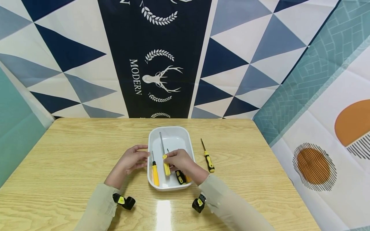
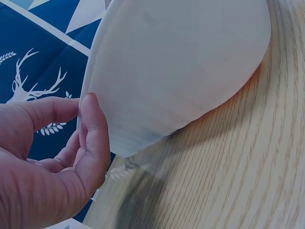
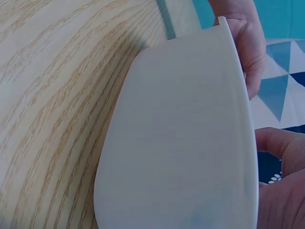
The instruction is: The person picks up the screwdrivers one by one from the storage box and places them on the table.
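A white plastic basin [image 1: 169, 188] sits on the table with several screwdrivers in it. At its left side my left hand [image 1: 136, 159] pinches the rim, fingertips on the wall [image 2: 181, 62] in the left wrist view. Inside the basin my right hand [image 1: 182, 161] pinches a yellow-handled screwdriver [image 1: 166, 169] near the top of its handle, the long shaft pointing away from me. To its left lies a screwdriver with an orange-yellow handle [image 1: 155, 175]. A black and yellow screwdriver [image 1: 180, 177] is partly under my right hand. The basin's wall [image 3: 181, 124] hides the right fingertips in the right wrist view.
Right of the basin, another black and yellow screwdriver [image 1: 208, 161] lies on the wooden table [image 1: 72, 154], tip pointing away. A patterned cloth [image 1: 231, 64] hangs behind the table's far edge. More cloth hangs at both sides.
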The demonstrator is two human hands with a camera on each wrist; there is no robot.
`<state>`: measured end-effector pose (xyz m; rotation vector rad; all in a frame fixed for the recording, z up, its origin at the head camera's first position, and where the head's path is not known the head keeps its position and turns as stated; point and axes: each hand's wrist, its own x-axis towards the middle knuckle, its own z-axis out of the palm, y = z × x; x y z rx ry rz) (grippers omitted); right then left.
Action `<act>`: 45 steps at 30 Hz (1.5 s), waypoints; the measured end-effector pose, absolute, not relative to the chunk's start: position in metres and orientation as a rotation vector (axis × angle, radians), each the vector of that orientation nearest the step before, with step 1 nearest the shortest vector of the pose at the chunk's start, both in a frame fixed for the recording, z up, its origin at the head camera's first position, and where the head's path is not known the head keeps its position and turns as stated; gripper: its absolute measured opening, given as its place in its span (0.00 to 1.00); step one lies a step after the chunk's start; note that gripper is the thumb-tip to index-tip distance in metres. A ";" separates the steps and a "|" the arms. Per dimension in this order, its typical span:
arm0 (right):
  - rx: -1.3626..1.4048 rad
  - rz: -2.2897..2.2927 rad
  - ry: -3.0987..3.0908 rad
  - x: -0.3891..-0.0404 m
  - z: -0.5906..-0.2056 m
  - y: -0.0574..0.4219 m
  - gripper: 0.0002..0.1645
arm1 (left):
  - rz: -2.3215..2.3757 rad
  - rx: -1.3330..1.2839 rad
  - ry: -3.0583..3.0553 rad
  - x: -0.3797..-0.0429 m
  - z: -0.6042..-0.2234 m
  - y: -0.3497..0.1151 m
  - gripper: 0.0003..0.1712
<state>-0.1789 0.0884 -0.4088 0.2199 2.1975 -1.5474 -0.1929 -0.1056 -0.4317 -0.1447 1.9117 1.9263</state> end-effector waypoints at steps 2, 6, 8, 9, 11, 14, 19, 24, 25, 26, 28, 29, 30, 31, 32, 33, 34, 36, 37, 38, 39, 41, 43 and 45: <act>0.226 -1.548 2.198 -0.179 -0.409 0.089 0.14 | 1.928 -0.145 1.913 -0.192 -0.432 -0.106 0.30; 0.239 -1.561 2.191 -0.180 -0.409 0.091 0.14 | 1.928 -0.151 1.913 -0.192 -0.431 -0.106 0.30; 0.242 -1.570 2.186 -0.181 -0.408 0.092 0.15 | 1.927 -0.158 1.914 -0.192 -0.432 -0.106 0.30; 0.243 -1.579 2.180 -0.181 -0.407 0.093 0.15 | 1.927 -0.163 1.913 -0.192 -0.432 -0.105 0.29; 0.241 -1.591 2.175 -0.181 -0.406 0.094 0.15 | 1.922 -0.158 1.915 -0.193 -0.432 -0.105 0.29; 0.236 -1.602 2.171 -0.181 -0.404 0.095 0.15 | 1.926 -0.161 1.918 -0.193 -0.432 -0.105 0.29; 0.240 -1.592 2.181 -0.180 -0.400 0.096 0.15 | 1.926 -0.146 1.929 -0.192 -0.433 -0.106 0.29; 0.250 -1.583 2.184 -0.180 -0.398 0.096 0.16 | 1.925 -0.143 1.920 -0.193 -0.433 -0.106 0.29; 0.251 -1.580 2.183 -0.180 -0.398 0.096 0.16 | 1.927 -0.151 1.917 -0.193 -0.433 -0.106 0.29; 0.250 -1.580 2.181 -0.180 -0.399 0.097 0.16 | 1.928 -0.156 1.913 -0.194 -0.433 -0.106 0.29; 0.250 -1.581 2.175 -0.181 -0.399 0.098 0.16 | 1.923 -0.153 1.910 -0.194 -0.433 -0.106 0.29; 0.247 -1.584 2.173 -0.180 -0.399 0.099 0.17 | 1.925 -0.153 1.908 -0.195 -0.433 -0.106 0.29; 0.247 -1.586 2.170 -0.181 -0.399 0.100 0.17 | 1.927 -0.155 1.906 -0.195 -0.434 -0.106 0.29; 0.246 -1.592 2.166 -0.181 -0.400 0.100 0.17 | 1.931 -0.154 1.905 -0.195 -0.434 -0.106 0.29; 0.244 -1.596 2.164 -0.181 -0.400 0.101 0.17 | 1.932 -0.148 1.905 -0.195 -0.434 -0.106 0.29; 0.240 -1.598 2.164 -0.181 -0.400 0.102 0.18 | 1.932 -0.140 1.905 -0.195 -0.434 -0.106 0.29; 0.236 -1.598 2.166 -0.181 -0.401 0.102 0.18 | 1.935 -0.140 1.904 -0.194 -0.434 -0.106 0.29; 0.235 -1.593 2.171 -0.182 -0.401 0.103 0.18 | 1.935 -0.139 1.906 -0.194 -0.434 -0.106 0.29; 0.234 -1.587 2.174 -0.182 -0.401 0.104 0.18 | 1.934 -0.139 1.908 -0.194 -0.434 -0.106 0.29; 0.237 -1.580 2.178 -0.182 -0.401 0.104 0.18 | 1.931 -0.140 1.911 -0.194 -0.433 -0.106 0.30; 0.239 -1.573 2.182 -0.183 -0.401 0.104 0.18 | 1.930 -0.141 1.912 -0.193 -0.433 -0.106 0.30; 0.245 -1.565 2.185 -0.182 -0.400 0.105 0.18 | 1.928 -0.144 1.915 -0.193 -0.433 -0.106 0.29; 0.246 -1.568 2.184 -0.182 -0.400 0.106 0.17 | 1.930 -0.143 1.916 -0.194 -0.434 -0.106 0.29; 0.242 -1.575 2.182 -0.182 -0.399 0.107 0.17 | 1.932 -0.140 1.914 -0.194 -0.434 -0.107 0.29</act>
